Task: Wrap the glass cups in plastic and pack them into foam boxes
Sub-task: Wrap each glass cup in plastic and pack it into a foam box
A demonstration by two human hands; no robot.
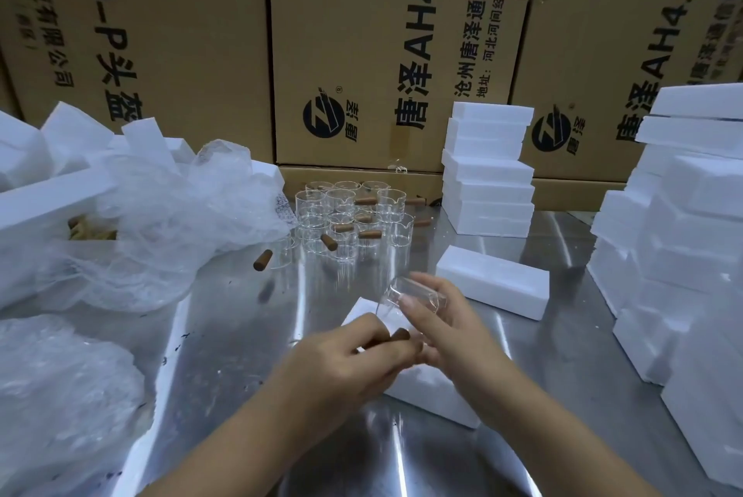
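1. Two hands hold one glass cup (414, 295) just above a white foam box (426, 392), which lies on a shiny steel table (225, 336).
2. The right hand (446, 327) has its grip clamped round the cup's clear body, and the cup is tilted on its side.
3. The left hand (345, 360) has its grip pinched on the cup's brown wooden handle (396, 336).
4. Behind the foam box stand more cups (345, 215). Crumpled plastic (161, 223) lies to its left and a second foam box (492, 281) behind it to the right.
5. Whether plastic covers the held cup cannot be told.
6. The step in hand is probably wrapping or boxing this cup.
7. The next move likely needs a steady two-handed lowering, with the handle lined up along the box.
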